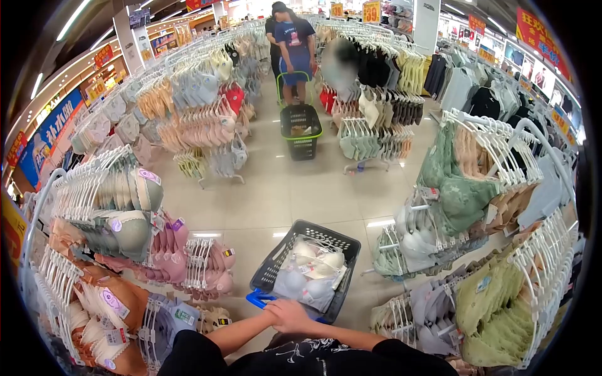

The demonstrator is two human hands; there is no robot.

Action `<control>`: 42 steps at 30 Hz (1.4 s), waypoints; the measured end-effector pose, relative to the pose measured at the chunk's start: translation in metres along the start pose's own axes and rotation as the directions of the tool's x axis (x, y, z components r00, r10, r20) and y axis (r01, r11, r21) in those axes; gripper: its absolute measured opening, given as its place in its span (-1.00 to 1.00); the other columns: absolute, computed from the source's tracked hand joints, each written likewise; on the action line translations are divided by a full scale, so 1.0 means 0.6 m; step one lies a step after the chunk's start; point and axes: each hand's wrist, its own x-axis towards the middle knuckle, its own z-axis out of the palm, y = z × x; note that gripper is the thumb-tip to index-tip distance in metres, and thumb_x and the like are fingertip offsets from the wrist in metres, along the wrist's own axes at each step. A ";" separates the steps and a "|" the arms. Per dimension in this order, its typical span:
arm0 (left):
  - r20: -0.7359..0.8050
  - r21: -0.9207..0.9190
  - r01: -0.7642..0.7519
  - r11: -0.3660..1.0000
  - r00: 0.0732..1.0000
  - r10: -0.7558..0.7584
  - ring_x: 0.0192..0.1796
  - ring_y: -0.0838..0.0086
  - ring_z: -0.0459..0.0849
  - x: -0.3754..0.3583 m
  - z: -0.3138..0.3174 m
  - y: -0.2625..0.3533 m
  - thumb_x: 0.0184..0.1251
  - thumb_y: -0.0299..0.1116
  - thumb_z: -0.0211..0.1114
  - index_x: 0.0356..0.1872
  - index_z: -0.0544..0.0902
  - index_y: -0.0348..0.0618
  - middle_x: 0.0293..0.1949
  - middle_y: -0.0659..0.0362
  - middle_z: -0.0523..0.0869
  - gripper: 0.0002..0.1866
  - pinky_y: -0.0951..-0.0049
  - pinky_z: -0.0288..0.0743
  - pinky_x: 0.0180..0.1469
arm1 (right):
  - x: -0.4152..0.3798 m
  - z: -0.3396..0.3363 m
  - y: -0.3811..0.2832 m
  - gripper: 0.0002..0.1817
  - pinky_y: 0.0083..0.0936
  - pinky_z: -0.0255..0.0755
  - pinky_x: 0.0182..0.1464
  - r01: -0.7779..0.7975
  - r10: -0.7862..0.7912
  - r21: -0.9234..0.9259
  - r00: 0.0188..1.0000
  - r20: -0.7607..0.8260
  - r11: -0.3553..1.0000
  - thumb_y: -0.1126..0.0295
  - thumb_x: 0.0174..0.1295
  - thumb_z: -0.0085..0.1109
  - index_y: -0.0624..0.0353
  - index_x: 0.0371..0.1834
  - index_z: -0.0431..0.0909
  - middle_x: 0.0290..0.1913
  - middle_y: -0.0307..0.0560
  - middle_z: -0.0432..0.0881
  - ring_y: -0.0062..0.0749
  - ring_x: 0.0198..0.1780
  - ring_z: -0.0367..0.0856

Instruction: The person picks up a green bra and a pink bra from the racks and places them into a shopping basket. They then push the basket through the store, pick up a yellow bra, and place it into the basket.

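My left hand [266, 317] and my right hand [293, 315] come together, overlapping, on the blue handle [258, 298] of a dark grey shopping basket [263, 271]. Both look closed over the handle, though many of the fingers are hidden where the hands overlap. Inside the basket lie packaged bras: cream ones [316, 257] towards the far end, pale lilac-grey ones [290, 282] closer to me. Clear wrapping and white tags show on them.
Bra racks flank the aisle: grey-green and pink bras [128, 232] at left, green lace ones [461, 194] and yellow-green ones [495, 313] at right. Ahead, a person [295, 47] stands behind a black basket cart [301, 130] with a green rim; another is behind them. Tiled floor [295, 188] lies between.
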 end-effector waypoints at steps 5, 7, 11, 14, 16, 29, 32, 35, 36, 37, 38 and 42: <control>-0.016 0.035 -0.003 0.999 1.000 0.003 -0.37 0.18 0.65 0.044 -0.025 -0.012 -0.07 -0.21 0.14 -0.52 0.67 -0.09 -0.45 -0.01 0.67 -0.77 0.26 0.48 -0.29 | 0.019 -0.003 0.044 -0.41 -0.41 0.31 0.00 -0.031 0.033 0.038 0.997 -0.065 0.999 0.19 -0.30 0.29 -0.01 -0.05 0.46 -0.07 -0.24 0.49 -0.36 -0.01 0.44; -0.021 0.048 -0.014 0.999 1.000 0.015 -0.37 0.18 0.65 0.066 -0.035 -0.018 -0.07 -0.21 0.14 -0.51 0.67 -0.09 -0.45 -0.01 0.67 -0.77 0.26 0.48 -0.28 | 0.029 -0.010 0.071 -0.43 -0.39 0.32 0.00 -0.043 0.049 0.073 0.996 -0.078 0.996 0.22 -0.29 0.28 -0.04 -0.06 0.46 -0.06 -0.23 0.49 -0.32 -0.02 0.46; -0.041 0.066 -0.036 0.997 0.998 0.039 -0.36 0.18 0.65 0.122 -0.055 -0.026 -0.06 -0.20 0.14 -0.51 0.67 -0.09 -0.44 -0.01 0.67 -0.77 0.25 0.48 -0.28 | 0.048 -0.035 0.132 -0.46 -0.31 0.41 -0.05 0.012 -0.003 0.106 0.997 -0.081 0.994 0.28 -0.27 0.25 0.00 -0.07 0.45 -0.05 -0.12 0.51 -0.18 -0.04 0.50; -0.060 0.088 -0.057 0.994 0.996 0.062 -0.36 0.18 0.65 0.172 -0.075 -0.036 -0.06 -0.20 0.13 -0.50 0.67 -0.09 -0.43 -0.01 0.67 -0.76 0.25 0.48 -0.27 | 0.062 -0.055 0.181 -0.45 -0.32 0.39 -0.04 0.035 -0.030 0.092 0.998 -0.047 0.995 0.27 -0.27 0.25 0.00 -0.06 0.45 -0.04 -0.14 0.50 -0.21 -0.03 0.49; -0.073 0.095 -0.078 0.992 0.994 0.085 -0.35 0.18 0.65 0.205 -0.086 -0.037 -0.06 -0.20 0.13 -0.50 0.67 -0.09 -0.43 -0.01 0.67 -0.76 0.25 0.48 -0.27 | 0.065 -0.070 0.202 -0.43 -0.35 0.34 -0.01 0.048 -0.044 0.082 0.998 -0.049 0.996 0.24 -0.27 0.27 -0.02 -0.04 0.44 -0.02 -0.18 0.48 -0.30 -0.01 0.47; -0.102 0.089 -0.254 0.963 0.959 0.263 -0.33 0.18 0.65 0.436 -0.139 -0.055 -0.04 -0.19 0.12 -0.48 0.67 -0.10 -0.40 -0.01 0.67 -0.75 0.24 0.47 -0.24 | 0.111 -0.208 0.340 -0.39 -0.36 0.29 0.06 -0.051 0.045 -0.200 0.998 -0.036 0.978 0.23 -0.34 0.32 -0.01 -0.05 0.45 -0.06 -0.17 0.49 -0.30 0.02 0.43; -0.103 0.079 -0.301 0.950 0.946 0.309 -0.33 0.18 0.64 0.492 -0.149 -0.065 -0.03 -0.19 0.11 -0.48 0.67 -0.10 -0.40 -0.01 0.67 -0.75 0.24 0.47 -0.23 | 0.128 -0.235 0.382 -0.37 -0.34 0.30 0.08 -0.081 0.070 -0.216 0.996 -0.062 0.973 0.21 -0.36 0.34 0.03 -0.06 0.47 -0.08 -0.13 0.51 -0.24 0.00 0.45; -0.096 0.068 -0.354 0.933 0.928 0.359 -0.32 0.18 0.64 0.542 -0.163 -0.073 -0.03 -0.19 0.11 -0.48 0.67 -0.10 -0.39 -0.01 0.67 -0.74 0.24 0.47 -0.23 | 0.152 -0.264 0.401 -0.35 -0.33 0.39 0.05 -0.092 0.073 -0.246 0.994 -0.084 0.965 0.17 -0.41 0.35 0.06 -0.07 0.50 -0.08 -0.09 0.53 -0.17 -0.05 0.51; -0.096 0.069 -0.369 0.927 0.922 0.374 -0.32 0.18 0.64 0.560 -0.170 -0.075 -0.03 -0.18 0.11 -0.47 0.67 -0.10 -0.39 -0.01 0.67 -0.74 0.24 0.46 -0.23 | 0.149 -0.265 0.423 -0.34 -0.33 0.40 0.03 -0.135 0.110 -0.213 0.986 -0.126 0.968 0.16 -0.41 0.36 0.05 -0.07 0.50 -0.08 -0.09 0.52 -0.16 -0.05 0.51; -0.091 0.068 -0.383 0.921 0.917 0.388 -0.32 0.18 0.64 0.576 -0.177 -0.076 -0.02 -0.18 0.11 -0.47 0.67 -0.10 -0.39 -0.01 0.67 -0.74 0.24 0.46 -0.22 | 0.142 -0.259 0.453 -0.34 -0.32 0.41 0.02 -0.182 0.153 -0.176 0.974 -0.166 0.967 0.16 -0.40 0.36 0.05 -0.06 0.50 -0.07 -0.08 0.52 -0.16 -0.06 0.51; -0.087 0.065 -0.395 0.916 0.912 0.400 -0.32 0.18 0.64 0.592 -0.183 -0.080 -0.02 -0.18 0.11 -0.47 0.67 -0.10 -0.39 -0.01 0.67 -0.74 0.23 0.46 -0.22 | 0.135 -0.253 0.480 -0.33 -0.32 0.42 0.01 -0.228 0.197 -0.140 0.959 -0.205 0.964 0.15 -0.40 0.37 0.05 -0.06 0.49 -0.07 -0.07 0.51 -0.15 -0.06 0.51; -0.081 0.060 -0.423 0.904 0.901 0.427 -0.31 0.18 0.64 0.652 -0.203 -0.100 -0.02 -0.18 0.10 -0.47 0.67 -0.10 -0.38 -0.01 0.67 -0.73 0.23 0.46 -0.21 | 0.151 -0.274 0.507 -0.32 -0.33 0.44 -0.04 -0.425 0.392 -0.035 0.861 -0.324 0.905 0.17 -0.42 0.43 0.08 -0.07 0.48 -0.06 -0.02 0.48 -0.11 -0.07 0.51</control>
